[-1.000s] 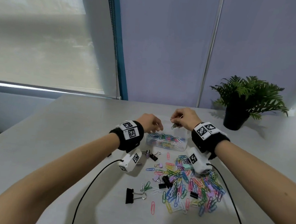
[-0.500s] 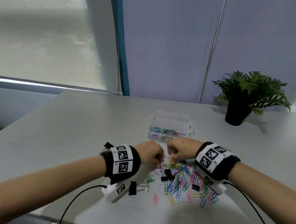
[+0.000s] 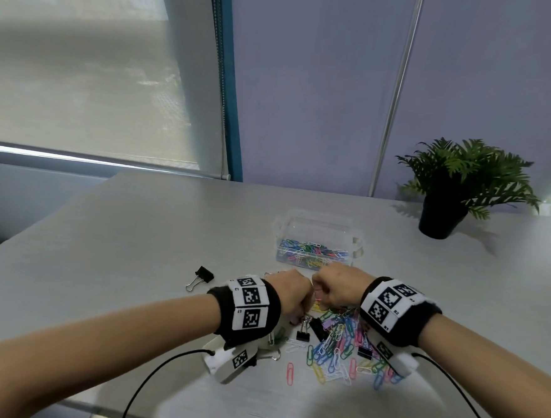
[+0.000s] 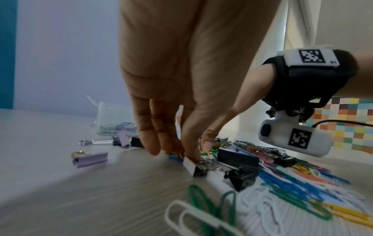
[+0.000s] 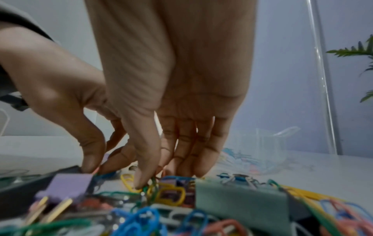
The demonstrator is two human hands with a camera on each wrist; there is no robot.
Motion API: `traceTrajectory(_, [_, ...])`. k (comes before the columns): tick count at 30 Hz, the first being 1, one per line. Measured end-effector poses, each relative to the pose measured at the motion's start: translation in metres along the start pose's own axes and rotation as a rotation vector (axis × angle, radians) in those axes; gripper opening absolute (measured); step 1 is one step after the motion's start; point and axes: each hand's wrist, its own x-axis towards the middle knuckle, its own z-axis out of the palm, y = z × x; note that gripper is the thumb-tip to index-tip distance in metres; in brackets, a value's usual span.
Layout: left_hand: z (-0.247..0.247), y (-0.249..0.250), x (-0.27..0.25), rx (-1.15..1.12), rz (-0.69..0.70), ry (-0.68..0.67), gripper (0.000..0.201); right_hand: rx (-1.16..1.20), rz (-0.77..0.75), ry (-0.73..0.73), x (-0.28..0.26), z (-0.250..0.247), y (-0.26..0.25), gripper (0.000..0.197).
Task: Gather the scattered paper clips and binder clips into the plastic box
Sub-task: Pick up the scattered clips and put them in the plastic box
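Both my hands dropped back from the clear plastic box (image 3: 314, 241) to the colourful paper clip pile (image 3: 339, 347), left hand (image 4: 181, 79) grip pinching clips, right hand (image 5: 171, 95) grip too, so another load's coming.

Office: desk (image 3: 135, 231), roller blind (image 3: 81, 81), potted plant (image 3: 458, 185)

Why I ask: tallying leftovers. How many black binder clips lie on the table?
4 clips: one alone, left; two at the pile's left edge; one at its right. Others may be hidden.
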Motion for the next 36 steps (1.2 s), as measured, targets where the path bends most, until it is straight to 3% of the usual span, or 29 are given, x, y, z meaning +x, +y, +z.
traceTrajectory(5, [-0.011,0.000,0.001,0.030,0.033,-0.088,0.022,0.131,0.007,-0.027,-0.003,-0.002,0.006,0.030])
traceTrajectory(12, [-0.024,-0.017,-0.005,-0.203,0.003,-0.110,0.018,0.404,0.041,0.033,-0.014,-0.017,0.018,0.017])
traceTrajectory(17, [-0.045,-0.029,-0.005,-0.280,0.011,0.012,0.010,0.588,0.058,0.124,-0.016,-0.036,0.029,0.015])
traceTrajectory(21, [-0.077,-0.037,0.011,-0.333,-0.015,0.136,0.009,0.610,0.113,0.293,-0.005,-0.057,0.041,0.012])
traceTrajectory(25, [-0.095,-0.044,0.041,-0.323,-0.097,0.225,0.009,0.544,0.155,0.419,0.018,-0.071,0.048,0.008])
traceTrajectory(30, [-0.095,-0.048,0.060,-0.273,-0.156,0.208,0.018,0.301,0.188,0.434,0.037,-0.070,0.048,0.011])
traceTrajectory(32, [-0.090,-0.047,0.056,-0.260,-0.136,0.207,0.024,0.193,0.173,0.384,0.036,-0.065,0.045,0.003])
traceTrajectory(36, [-0.078,-0.035,0.033,-0.196,-0.010,0.214,0.021,0.070,0.064,0.333,0.020,-0.050,0.031,0.008])
